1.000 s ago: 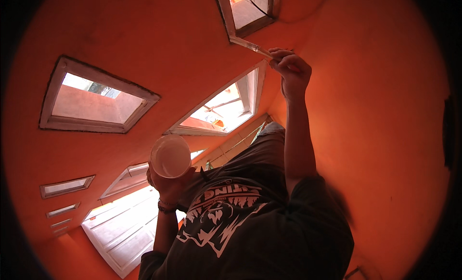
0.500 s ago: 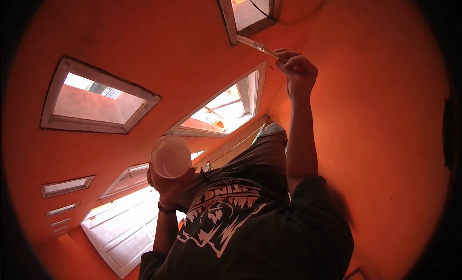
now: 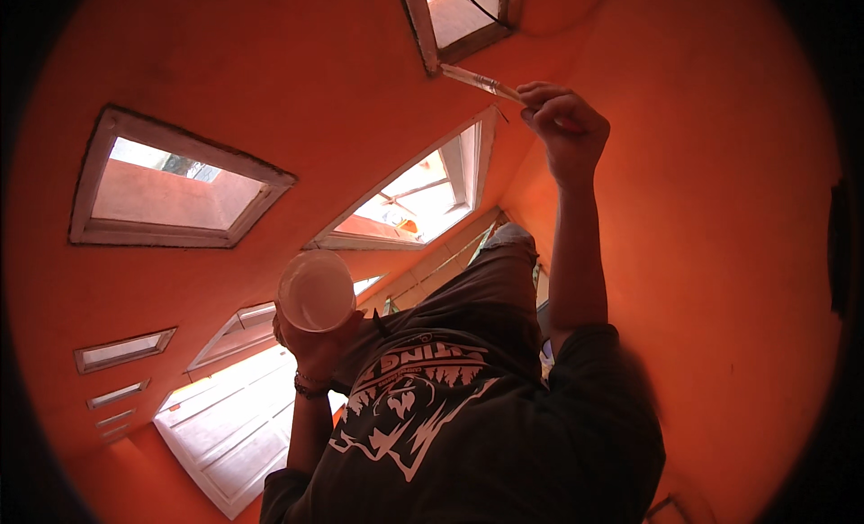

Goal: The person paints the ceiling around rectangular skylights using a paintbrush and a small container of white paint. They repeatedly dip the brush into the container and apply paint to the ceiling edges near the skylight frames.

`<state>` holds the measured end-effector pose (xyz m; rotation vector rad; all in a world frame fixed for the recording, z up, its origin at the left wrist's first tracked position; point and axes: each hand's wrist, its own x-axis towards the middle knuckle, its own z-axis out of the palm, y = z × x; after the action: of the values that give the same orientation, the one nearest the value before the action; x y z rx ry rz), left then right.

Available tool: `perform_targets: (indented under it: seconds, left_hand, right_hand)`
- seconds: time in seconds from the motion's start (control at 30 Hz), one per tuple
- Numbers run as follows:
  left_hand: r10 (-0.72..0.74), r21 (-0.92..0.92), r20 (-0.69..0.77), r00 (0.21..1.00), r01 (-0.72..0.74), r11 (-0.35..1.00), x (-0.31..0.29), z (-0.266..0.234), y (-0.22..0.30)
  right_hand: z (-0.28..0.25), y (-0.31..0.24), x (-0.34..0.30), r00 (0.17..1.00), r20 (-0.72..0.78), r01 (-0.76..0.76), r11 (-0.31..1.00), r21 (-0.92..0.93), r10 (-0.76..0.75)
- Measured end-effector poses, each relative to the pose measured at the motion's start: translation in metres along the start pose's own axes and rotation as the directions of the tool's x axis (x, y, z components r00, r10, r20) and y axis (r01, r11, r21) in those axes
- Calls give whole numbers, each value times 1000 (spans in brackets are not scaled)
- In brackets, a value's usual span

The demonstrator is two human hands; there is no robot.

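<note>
My right hand (image 3: 569,132) is raised high, its fingers closed round the handle of a paintbrush (image 3: 484,81). The bristle end points left and meets the lower corner of a small window's whitish wooden frame (image 3: 420,27); whether it presses on the wood is hard to tell. Lower and to the left, my left hand (image 3: 315,346) grips a round white plastic tub (image 3: 316,291) from below. The tub's open mouth is turned toward the view, with pale smears on its inner wall.
More framed window openings (image 3: 166,231) line the orange wall (image 3: 270,65). A pale panelled door (image 3: 236,438) stands at the lower left. Another orange wall (image 3: 711,209) rises on the right. Part of a green ladder-like thing (image 3: 390,305) shows behind my body.
My right hand has shifted a little to the right, and the paintbrush with it. Its tip stays by the frame's corner. The left hand and tub have hardly moved.
</note>
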<state>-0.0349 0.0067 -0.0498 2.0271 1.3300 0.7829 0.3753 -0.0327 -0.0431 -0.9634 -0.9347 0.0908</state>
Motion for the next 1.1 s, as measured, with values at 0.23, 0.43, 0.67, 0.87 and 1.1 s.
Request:
perform_targets:
  seconds: [0.23,0.43,0.67,0.87,1.1]
  left_hand:
    - [77,-64,23,997,-76,995,-1,2,-18]
    - [91,-104,48,995,-85,991,1,2,-19]
    - [124,-119,48,991,-117,986,2,1,-16]
    - [-18,-162,44,999,24,986,1,3,-18]
    - [-44,-158,36,998,49,986,1,4,-13]
  right_hand:
    - [-5,-11,-4,950,-114,-274,951,141,291]
    - [5,-4,-2,946,-41,-315,939,139,323]
    - [6,-3,4,946,17,-325,940,108,325]
    - [8,4,7,959,-9,-284,958,31,284]
    - [6,1,-4,975,3,-222,974,53,222]
